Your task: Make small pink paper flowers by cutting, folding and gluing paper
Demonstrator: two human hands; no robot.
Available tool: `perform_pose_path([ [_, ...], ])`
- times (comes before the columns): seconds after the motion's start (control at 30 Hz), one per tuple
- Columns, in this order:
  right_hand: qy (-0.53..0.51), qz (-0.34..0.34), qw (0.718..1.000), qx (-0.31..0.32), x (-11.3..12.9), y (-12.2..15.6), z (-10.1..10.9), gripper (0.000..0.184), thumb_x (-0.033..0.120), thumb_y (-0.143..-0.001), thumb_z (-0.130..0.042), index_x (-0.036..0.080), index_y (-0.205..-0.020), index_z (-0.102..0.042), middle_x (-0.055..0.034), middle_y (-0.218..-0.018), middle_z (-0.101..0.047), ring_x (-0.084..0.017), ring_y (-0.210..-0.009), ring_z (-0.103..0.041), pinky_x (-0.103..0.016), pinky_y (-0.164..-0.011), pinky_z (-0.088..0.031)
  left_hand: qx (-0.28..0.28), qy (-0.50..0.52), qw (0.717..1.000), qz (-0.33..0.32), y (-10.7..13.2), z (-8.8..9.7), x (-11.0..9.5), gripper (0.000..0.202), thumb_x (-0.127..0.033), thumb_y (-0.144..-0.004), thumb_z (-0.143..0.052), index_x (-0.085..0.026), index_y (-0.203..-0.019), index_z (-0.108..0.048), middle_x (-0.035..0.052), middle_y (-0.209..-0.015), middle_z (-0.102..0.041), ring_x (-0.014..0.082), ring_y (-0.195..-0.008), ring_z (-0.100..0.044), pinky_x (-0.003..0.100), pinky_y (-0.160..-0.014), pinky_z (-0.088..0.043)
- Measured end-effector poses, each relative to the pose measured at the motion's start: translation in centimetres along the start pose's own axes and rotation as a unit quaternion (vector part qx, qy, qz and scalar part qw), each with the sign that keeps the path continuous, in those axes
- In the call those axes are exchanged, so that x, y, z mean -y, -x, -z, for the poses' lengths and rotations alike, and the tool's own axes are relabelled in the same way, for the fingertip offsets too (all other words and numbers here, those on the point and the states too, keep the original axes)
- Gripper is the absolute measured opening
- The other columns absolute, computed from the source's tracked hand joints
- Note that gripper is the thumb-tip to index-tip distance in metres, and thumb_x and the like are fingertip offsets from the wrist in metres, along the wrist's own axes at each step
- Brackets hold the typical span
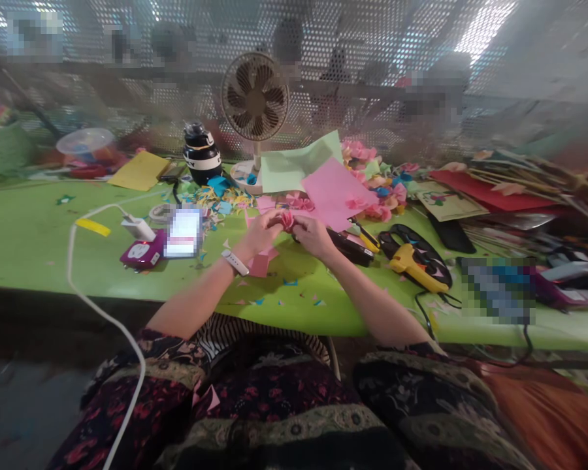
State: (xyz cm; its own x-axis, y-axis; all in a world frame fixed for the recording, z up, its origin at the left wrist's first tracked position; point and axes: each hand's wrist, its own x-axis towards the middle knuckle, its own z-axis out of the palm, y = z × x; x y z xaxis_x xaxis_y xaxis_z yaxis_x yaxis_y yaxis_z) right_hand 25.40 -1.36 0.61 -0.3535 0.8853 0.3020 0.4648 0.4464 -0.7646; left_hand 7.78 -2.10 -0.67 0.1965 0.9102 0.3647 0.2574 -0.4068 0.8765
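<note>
Pinching a pink paper flower (288,220) between the fingertips of both hands, just above the green table (29,248). Grasping it with the left hand (261,233) from its left side, fingers curled over the top. Grasping it with the right hand (314,236) from the opposite side, fingers likewise closed on the petals. Holding the two hands so close across the flower that contact between them cannot be told from this view. Wearing a white watch (235,262) on the left wrist.

Noting a pink sheet (336,186) lying just beyond the right hand, partly covering a pale green sheet (298,168) farther out. Noting a heap of paper blossoms (378,199) beyond and to the right of the right hand. Logging a black tool (353,249) just beside the right hand on its outer side, and a yellow glue gun (414,266) farther right, well apart from it. Logging a pink scrap (259,265) just beside the left wrist, on the table. Seeing a phone (182,233) left of the left hand, then a white charger (138,228) farther left, its cable (78,290) trailing off the near table edge. Seeing a small fan (255,98) far beyond both hands and a black flask (202,155) beyond the left hand. Observing coloured clippings (289,282) scattered on the near side of the hands.
</note>
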Motion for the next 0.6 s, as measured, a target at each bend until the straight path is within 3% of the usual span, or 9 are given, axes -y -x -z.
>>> perform_pose_path([
  [0.13, -0.08, -0.018, 0.997, -0.016, -0.4, -0.1, -0.4, 0.021, 0.022, -0.08, -0.05, 0.018, -0.084, -0.07, -0.0024, -0.077, -0.07, -0.018, -0.07, -0.066, -0.03, -0.071, -0.053, 0.002, 0.091, 0.995, 0.047, -0.3, 0.2, -0.9, 0.022, -0.018, -0.085, -0.064, -0.014, -0.104, -0.076, 0.0104, -0.106, -0.077, 0.0188, -0.094, -0.071, 0.032, -0.087, -0.058],
  [0.27, -0.147, -0.028, 0.989, -0.007, -1.0, -0.5, -0.4, 0.023, 0.023, -0.081, -0.051, 0.018, -0.09, -0.072, -0.0041, -0.087, -0.074, -0.02, -0.081, -0.07, -0.035, -0.08, -0.057, -0.007, 0.122, 0.99, 0.072, -0.5, 0.5, -0.7, 0.014, -0.022, -0.086, -0.069, -0.016, -0.095, -0.078, 0.0077, -0.093, -0.078, 0.0156, -0.082, -0.07, 0.031, -0.08, -0.058],
  [0.4, -0.088, 0.003, 0.995, -0.051, -1.3, -0.6, 0.0, 0.036, 0.024, -0.08, -0.059, 0.018, -0.114, -0.07, -0.0053, -0.097, -0.074, -0.019, -0.084, -0.068, -0.037, -0.084, -0.056, -0.015, 0.129, 0.989, 0.076, -0.6, 0.7, -0.4, 0.013, -0.022, -0.086, -0.072, -0.017, -0.097, -0.077, 0.0075, -0.093, -0.078, 0.0132, -0.077, -0.069, 0.029, -0.074, -0.059],
  [0.6, -0.156, 0.004, 0.986, -0.067, -1.3, -0.6, -0.2, 0.029, 0.027, -0.081, -0.062, 0.019, -0.109, -0.067, -0.0019, -0.084, -0.07, -0.017, -0.075, -0.063, -0.033, -0.074, -0.053, -0.028, 0.179, 0.976, 0.118, -0.4, 0.5, -1.0, 0.018, -0.014, -0.086, -0.068, -0.018, -0.101, -0.076, 0.0062, -0.095, -0.079, 0.012, -0.075, -0.072, 0.029, -0.075, -0.062],
])
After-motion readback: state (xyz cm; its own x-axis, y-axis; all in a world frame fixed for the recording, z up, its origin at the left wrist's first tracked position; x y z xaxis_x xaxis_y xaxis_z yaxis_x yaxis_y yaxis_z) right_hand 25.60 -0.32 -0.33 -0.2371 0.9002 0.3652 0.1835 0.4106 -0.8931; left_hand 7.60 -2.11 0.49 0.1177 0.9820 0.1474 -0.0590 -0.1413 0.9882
